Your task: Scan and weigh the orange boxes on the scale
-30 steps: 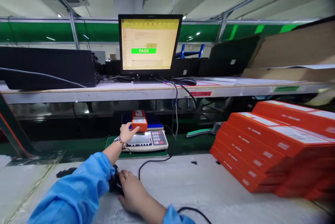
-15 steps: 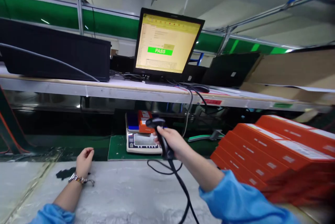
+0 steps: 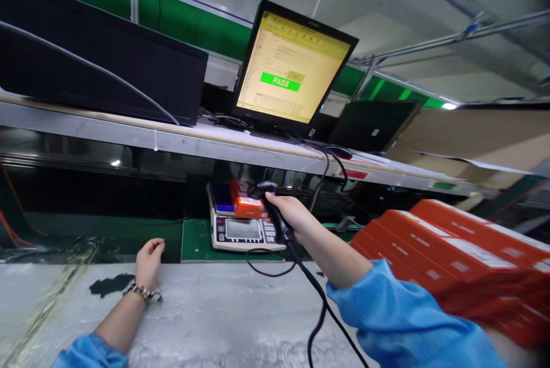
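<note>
My right hand [image 3: 291, 216] grips a black corded barcode scanner [image 3: 275, 213], its head pointed at a small orange box [image 3: 243, 202]. That box lies on the blue platform of a white weighing scale [image 3: 240, 230]. My left hand [image 3: 149, 257] rests on the grey worktable [image 3: 193, 316] with its fingers loosely curled and nothing in it, left of the scale. A wristband sits on that wrist. The scanner's black cable [image 3: 315, 310] trails down over the table toward me.
A monitor [image 3: 294, 67] on the upper shelf [image 3: 172, 141] shows a green PASS bar. Stacked flat orange boxes [image 3: 455, 253] fill the right side of the table. A black case [image 3: 98, 67] stands on the shelf at left. A dark scrap [image 3: 109, 285] lies near my left hand.
My left hand let go of the orange box on the scale and came back to the table. My right hand lifted the scanner off the table and brought it up to the box.
</note>
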A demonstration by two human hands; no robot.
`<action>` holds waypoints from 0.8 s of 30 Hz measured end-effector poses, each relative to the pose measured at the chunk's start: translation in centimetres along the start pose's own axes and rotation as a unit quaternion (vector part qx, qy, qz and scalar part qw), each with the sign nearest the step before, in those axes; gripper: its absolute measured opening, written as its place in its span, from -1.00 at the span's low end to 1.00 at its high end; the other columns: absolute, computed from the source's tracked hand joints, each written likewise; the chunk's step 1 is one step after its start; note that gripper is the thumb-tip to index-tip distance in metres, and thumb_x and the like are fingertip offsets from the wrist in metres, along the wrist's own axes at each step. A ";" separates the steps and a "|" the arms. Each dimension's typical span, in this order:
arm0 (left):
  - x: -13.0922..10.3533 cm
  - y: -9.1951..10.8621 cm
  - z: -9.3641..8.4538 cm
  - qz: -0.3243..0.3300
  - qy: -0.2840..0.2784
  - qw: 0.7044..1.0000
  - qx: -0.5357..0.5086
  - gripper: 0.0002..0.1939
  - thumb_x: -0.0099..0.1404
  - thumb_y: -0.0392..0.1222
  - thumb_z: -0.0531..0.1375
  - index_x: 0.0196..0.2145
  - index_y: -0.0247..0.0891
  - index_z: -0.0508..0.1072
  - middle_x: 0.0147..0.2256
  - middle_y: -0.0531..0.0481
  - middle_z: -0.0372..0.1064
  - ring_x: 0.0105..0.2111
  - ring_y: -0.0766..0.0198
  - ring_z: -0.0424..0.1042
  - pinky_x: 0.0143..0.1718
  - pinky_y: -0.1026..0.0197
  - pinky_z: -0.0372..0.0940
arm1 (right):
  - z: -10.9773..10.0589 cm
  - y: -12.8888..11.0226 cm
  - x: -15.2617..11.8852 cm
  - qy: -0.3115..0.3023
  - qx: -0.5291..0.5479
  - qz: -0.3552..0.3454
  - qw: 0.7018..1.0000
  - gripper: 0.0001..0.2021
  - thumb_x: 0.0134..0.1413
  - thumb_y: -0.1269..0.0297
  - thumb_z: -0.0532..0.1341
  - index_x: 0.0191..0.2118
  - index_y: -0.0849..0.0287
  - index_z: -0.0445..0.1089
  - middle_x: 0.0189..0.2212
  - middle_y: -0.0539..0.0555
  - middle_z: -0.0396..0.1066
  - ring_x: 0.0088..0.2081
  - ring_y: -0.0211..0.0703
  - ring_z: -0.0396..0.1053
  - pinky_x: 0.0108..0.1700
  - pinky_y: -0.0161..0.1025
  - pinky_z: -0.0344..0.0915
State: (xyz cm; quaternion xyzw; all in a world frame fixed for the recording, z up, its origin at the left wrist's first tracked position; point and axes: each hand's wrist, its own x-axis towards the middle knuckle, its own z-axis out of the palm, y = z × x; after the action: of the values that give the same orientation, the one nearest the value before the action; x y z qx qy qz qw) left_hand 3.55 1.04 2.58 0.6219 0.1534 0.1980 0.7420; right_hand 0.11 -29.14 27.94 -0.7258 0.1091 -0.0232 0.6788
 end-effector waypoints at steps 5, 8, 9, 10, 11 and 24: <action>0.5 -0.6 -0.1 -0.009 0.016 1.000 -0.020 -0.55 -0.17 0.09 0.26 -0.37 -0.28 0.47 -0.45 -0.01 0.39 -0.41 0.23 0.32 -0.35 0.20 0.20 | 0.3 -0.6 0.3 0.008 0.002 0.010 1.000 -0.65 0.39 0.36 0.07 -0.46 0.36 0.35 -0.64 0.14 0.34 -0.65 -0.25 0.29 -0.62 -0.44 0.29; 0.6 -0.9 -0.3 -0.007 0.022 0.999 -0.029 -0.55 -0.17 0.09 0.26 -0.37 -0.29 0.47 -0.46 -0.01 0.39 -0.42 0.24 0.32 -0.39 0.21 0.20 | 0.3 -0.6 0.4 0.009 0.017 0.005 1.000 -0.66 0.39 0.37 0.06 -0.46 0.33 0.33 -0.63 0.14 0.34 -0.64 -0.25 0.30 -0.59 -0.42 0.32; 0.6 -0.9 -0.3 -0.006 0.022 0.999 -0.030 -0.55 -0.17 0.09 0.27 -0.37 -0.29 0.48 -0.46 -0.01 0.39 -0.42 0.24 0.32 -0.39 0.21 0.20 | 0.4 -0.6 0.4 0.008 0.023 0.004 1.000 -0.66 0.39 0.38 0.06 -0.46 0.32 0.32 -0.62 0.14 0.35 -0.63 -0.25 0.30 -0.58 -0.42 0.32; 0.6 -1.0 -0.3 -0.004 0.023 0.999 -0.030 -0.55 -0.17 0.09 0.27 -0.37 -0.29 0.48 -0.46 -0.01 0.39 -0.42 0.24 0.32 -0.38 0.21 0.20 | 0.4 -0.6 0.4 0.007 0.027 0.005 1.000 -0.67 0.39 0.38 0.05 -0.46 0.32 0.32 -0.61 0.14 0.35 -0.63 -0.25 0.30 -0.58 -0.41 0.32; 0.6 -1.0 -0.4 -0.003 0.024 0.999 -0.030 -0.55 -0.17 0.10 0.27 -0.37 -0.29 0.49 -0.46 -0.01 0.39 -0.42 0.24 0.33 -0.38 0.21 0.21 | 0.5 -0.6 0.4 0.006 0.031 0.006 0.999 -0.66 0.39 0.38 0.05 -0.46 0.31 0.31 -0.60 0.14 0.35 -0.62 -0.25 0.30 -0.59 -0.41 0.32; 0.9 -1.3 -0.5 -0.014 0.023 0.999 -0.026 -0.50 -0.22 0.16 0.31 -0.38 -0.28 0.49 -0.44 -0.02 0.41 -0.40 0.22 0.35 -0.34 0.18 0.25 | 0.2 -1.8 1.2 0.004 -0.005 0.010 1.000 -0.64 0.40 0.34 0.04 -0.44 0.37 0.34 -0.56 0.16 0.38 -0.61 -0.25 0.33 -0.58 -0.40 0.33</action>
State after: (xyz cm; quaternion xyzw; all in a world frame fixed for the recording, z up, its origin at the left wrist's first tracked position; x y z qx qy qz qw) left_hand 4.27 1.69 1.29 0.5955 0.1743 0.2056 0.7568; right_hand 1.52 -29.02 29.56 -0.7283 0.1188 -0.0190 0.6746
